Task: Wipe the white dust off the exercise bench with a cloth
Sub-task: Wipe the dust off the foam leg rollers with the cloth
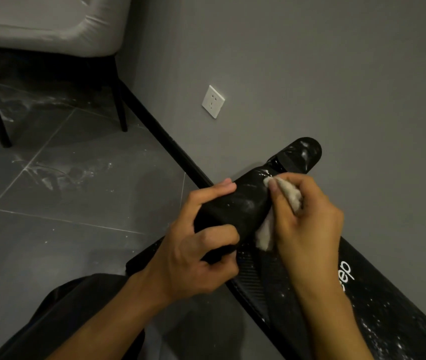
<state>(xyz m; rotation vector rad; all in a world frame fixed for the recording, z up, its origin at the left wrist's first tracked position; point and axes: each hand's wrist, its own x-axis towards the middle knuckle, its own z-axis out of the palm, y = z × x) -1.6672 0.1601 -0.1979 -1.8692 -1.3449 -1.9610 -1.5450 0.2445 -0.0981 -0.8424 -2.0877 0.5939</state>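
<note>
The black exercise bench (378,310) runs from the lower right up along the grey wall, its pad speckled with white dust. A black padded roller (243,201) stands at its front, and a second black pad (301,154) with white smears lies beyond it. My left hand (201,245) grips the near end of the roller. My right hand (308,216) holds a crumpled white cloth (288,193) and presses it against the roller's right side and top. Part of the cloth hangs below my fingers.
A grey upholstered chair (50,24) with black legs stands at the upper left. A white wall socket (213,101) sits low on the grey wall. White dust streaks mark the dark tiled floor (50,175). My dark trouser leg (76,320) fills the bottom left.
</note>
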